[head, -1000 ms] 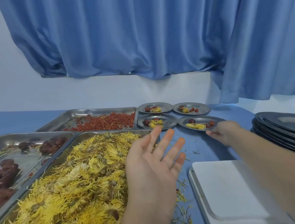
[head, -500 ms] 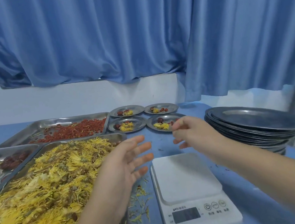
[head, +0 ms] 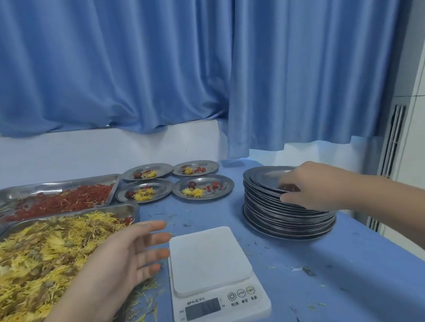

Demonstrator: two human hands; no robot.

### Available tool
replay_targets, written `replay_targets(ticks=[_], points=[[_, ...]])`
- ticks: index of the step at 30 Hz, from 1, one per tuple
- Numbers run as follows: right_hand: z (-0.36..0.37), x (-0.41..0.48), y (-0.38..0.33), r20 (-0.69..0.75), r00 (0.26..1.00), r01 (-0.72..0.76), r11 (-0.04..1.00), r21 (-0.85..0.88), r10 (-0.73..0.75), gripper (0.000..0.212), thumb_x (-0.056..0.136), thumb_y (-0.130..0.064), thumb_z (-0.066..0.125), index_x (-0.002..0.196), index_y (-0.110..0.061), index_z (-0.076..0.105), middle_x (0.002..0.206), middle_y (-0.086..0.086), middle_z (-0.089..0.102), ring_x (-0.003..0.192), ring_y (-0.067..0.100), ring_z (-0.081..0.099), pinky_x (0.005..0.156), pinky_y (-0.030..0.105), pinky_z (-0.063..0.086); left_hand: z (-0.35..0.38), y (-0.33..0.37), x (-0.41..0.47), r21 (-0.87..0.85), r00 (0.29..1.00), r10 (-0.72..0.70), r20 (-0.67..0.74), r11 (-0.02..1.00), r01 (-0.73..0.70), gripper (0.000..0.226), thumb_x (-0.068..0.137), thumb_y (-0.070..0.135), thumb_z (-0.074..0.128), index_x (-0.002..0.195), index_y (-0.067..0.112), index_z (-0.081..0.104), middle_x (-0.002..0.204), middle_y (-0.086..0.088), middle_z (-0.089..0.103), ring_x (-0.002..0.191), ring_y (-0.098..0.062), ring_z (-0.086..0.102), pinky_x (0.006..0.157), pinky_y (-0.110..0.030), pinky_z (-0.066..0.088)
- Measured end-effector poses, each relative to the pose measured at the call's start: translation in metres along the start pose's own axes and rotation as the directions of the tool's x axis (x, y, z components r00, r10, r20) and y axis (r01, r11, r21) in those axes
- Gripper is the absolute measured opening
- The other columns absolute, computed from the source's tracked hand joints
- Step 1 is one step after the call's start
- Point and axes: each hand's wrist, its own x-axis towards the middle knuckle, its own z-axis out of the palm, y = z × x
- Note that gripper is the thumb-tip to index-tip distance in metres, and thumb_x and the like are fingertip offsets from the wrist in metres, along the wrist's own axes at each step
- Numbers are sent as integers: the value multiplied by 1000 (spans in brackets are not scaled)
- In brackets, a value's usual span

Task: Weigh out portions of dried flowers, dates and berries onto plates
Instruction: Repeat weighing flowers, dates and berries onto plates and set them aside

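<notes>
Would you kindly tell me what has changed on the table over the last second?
The right hand left the nearest filled plate, swung right and now pinches the rim of the stack of empty plates. The left hand stays open by the flower tray; scale and other filled plates unmoved.

Your worktop [head: 325, 280] count:
You have four filled plates [head: 205, 197], three trays [head: 132, 207], one scale [head: 209, 256] and one stack of empty plates [head: 287, 221].

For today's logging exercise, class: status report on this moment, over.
Left hand open, beside the scale. Right hand pinching the top plate of the stack. Scale bare. Nothing in the way.
</notes>
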Motion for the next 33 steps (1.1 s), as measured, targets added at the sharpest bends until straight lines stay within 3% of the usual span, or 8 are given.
replay_targets(ticks=[4,12,16,19,24,26,29,33], points=[[-4,-2,-8,-125,992,-4,1000,-4,4,12,84,-27,57,87,-23,67,80,-1,66,77,25,59,71,37,52,-1,0,-1,-1,1000,1,-1,1000,-1,27,91,25,54,107,9,69,84,-8,73,65,-20,69,66,-36,47],[-3,4,-6,-262,963,-61,998,-11,56,15,88,-23,57,91,-19,71,87,2,70,82,24,61,74,36,53,-3,-1,2,12,1000,6,19,1000,-6,36,78,31,61,106,11,70,85,-8,73,66,-21,69,64,-35,49],[-7,1,2,-124,992,30,989,146,-12,13,84,-32,65,96,-29,70,90,-12,68,89,12,61,80,28,50,-4,-2,3,13,999,6,32,1000,-7,39,74,33,62,105,11,70,86,-8,73,66,-21,70,65,-36,48],[-12,0,7,-72,995,87,983,162,-76,13,86,-33,64,99,-34,68,95,-16,68,90,6,60,80,22,47,-4,-2,4,25,999,10,40,1000,-11,45,68,36,62,105,12,71,87,-9,74,67,-21,70,64,-36,48],[-25,0,10,-126,982,145,989,29,-141,9,84,-36,61,83,-44,56,81,-29,60,74,-12,52,60,6,31,-6,-4,5,26,999,9,43,1000,-10,43,68,36,62,102,13,73,88,-9,74,67,-21,70,63,-36,48],[-30,-1,11,-94,982,163,986,-42,-167,7,81,-42,59,79,-43,52,81,-28,60,73,-14,48,60,11,35,-5,-4,5,27,999,12,42,1000,-13,43,68,36,62,103,12,73,87,-9,74,66,-21,70,64,-36,48],[-32,-1,11,17,987,162,981,-104,-161,5,78,-41,57,83,-40,55,85,-25,64,76,-11,50,72,27,49,-5,-4,5,30,999,15,45,999,-17,45,68,35,62,105,11,71,87,-9,73,66,-21,69,64,-37,47],[-33,0,13,53,984,175,980,-95,-171,4,79,-37,57,83,-38,57,84,-23,64,77,-7,53,75,29,50,-4,-4,4,32,999,25,46,999,-26,47,68,36,63,107,10,70,87,-9,73,66,-22,69,64,-37,48]])
